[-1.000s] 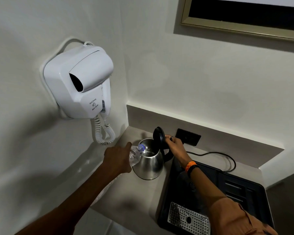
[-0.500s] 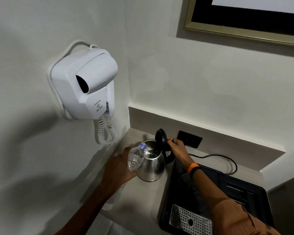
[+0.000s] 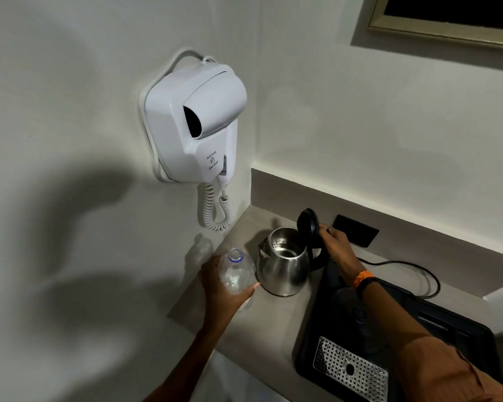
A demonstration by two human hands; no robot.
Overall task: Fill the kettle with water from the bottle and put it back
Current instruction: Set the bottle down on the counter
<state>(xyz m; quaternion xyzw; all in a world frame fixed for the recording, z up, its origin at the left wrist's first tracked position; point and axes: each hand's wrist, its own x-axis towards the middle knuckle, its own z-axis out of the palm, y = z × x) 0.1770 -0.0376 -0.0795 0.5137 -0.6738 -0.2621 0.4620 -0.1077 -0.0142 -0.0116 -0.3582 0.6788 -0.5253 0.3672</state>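
A steel kettle (image 3: 283, 269) stands on the grey counter (image 3: 273, 311), its black lid (image 3: 307, 226) tipped up and open. My right hand (image 3: 336, 245) grips the kettle's black handle behind the lid. My left hand (image 3: 225, 285) holds a clear plastic bottle (image 3: 237, 271) upright just left of the kettle, its uncapped mouth with a blue ring pointing up. The bottle nearly touches the kettle's side.
A white wall-hung hair dryer (image 3: 195, 123) with a coiled cord (image 3: 215, 210) hangs on the left wall above the counter. A black tray (image 3: 447, 332) with a perforated metal grate (image 3: 350, 369) lies to the right. A black wall socket (image 3: 356, 230) and cable (image 3: 410, 268) sit behind.
My left hand has tilted the bottle back from over the kettle's opening to upright and lowered it beside the kettle. My right hand stays on the handle.
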